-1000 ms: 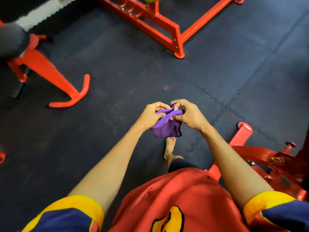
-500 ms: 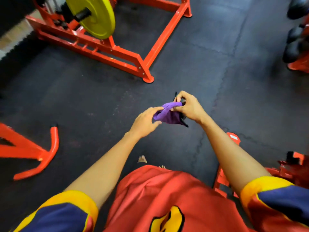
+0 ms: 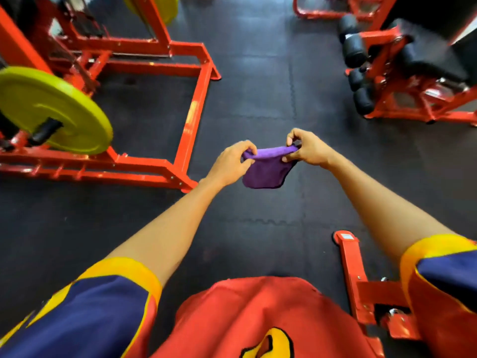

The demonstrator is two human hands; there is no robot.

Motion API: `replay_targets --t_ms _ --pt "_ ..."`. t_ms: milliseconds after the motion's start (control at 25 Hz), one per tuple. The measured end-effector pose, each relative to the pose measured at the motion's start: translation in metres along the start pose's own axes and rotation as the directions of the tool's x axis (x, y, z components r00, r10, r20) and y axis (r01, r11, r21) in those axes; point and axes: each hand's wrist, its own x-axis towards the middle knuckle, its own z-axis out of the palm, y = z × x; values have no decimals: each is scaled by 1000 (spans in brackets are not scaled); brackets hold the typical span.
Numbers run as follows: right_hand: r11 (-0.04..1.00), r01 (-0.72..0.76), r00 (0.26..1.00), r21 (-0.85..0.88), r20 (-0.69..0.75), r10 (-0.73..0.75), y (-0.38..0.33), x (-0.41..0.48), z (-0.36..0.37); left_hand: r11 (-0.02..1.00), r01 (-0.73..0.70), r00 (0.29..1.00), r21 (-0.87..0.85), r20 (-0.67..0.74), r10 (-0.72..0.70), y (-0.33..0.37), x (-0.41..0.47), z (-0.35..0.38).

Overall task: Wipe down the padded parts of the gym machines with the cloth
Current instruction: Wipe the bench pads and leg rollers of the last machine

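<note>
**Cloth stretched between both hands, pads off to the right**

The cloth [image 3: 265, 169] hangs in the air in front of the person, its top edge pulled taut side to side and the rest sagging below. The left hand [image 3: 229, 164] pinches its left end with thumb and curled fingers; the right hand [image 3: 309, 149] pinches its right end the same way. No padding touches it yet. The black roller pads [image 3: 355, 50] on the red machine [image 3: 402, 81] lie beyond the cloth and to its right, well apart from it, so the right hand is nearer them. The next move looks like a carry forward and rightward. Left of the cloth stands a frame [image 3: 191, 115] with a yellow plate [image 3: 54, 109], no padding showing
</note>
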Motion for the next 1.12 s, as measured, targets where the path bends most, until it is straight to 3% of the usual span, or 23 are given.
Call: replay_targets --t_ms 280,520,800,1120 --pt "989 -79 989 -126 -133 62 -4 140 -126 994 -105 988 1 110 104 1 241 -34" --pt "980 -141 973 -139 -205 110 2 248 -253 988 -108 990 -106 75 116 27 439 -26" --pt "937 -175 926 -303 -373 53 -9 352 -399 988 -157 980 -7 122 157 77 645 -29" --pt "969 -178 863 -173 -500 69 11 514 -544 943 -330 938 -28 103 331 93 876 -37"
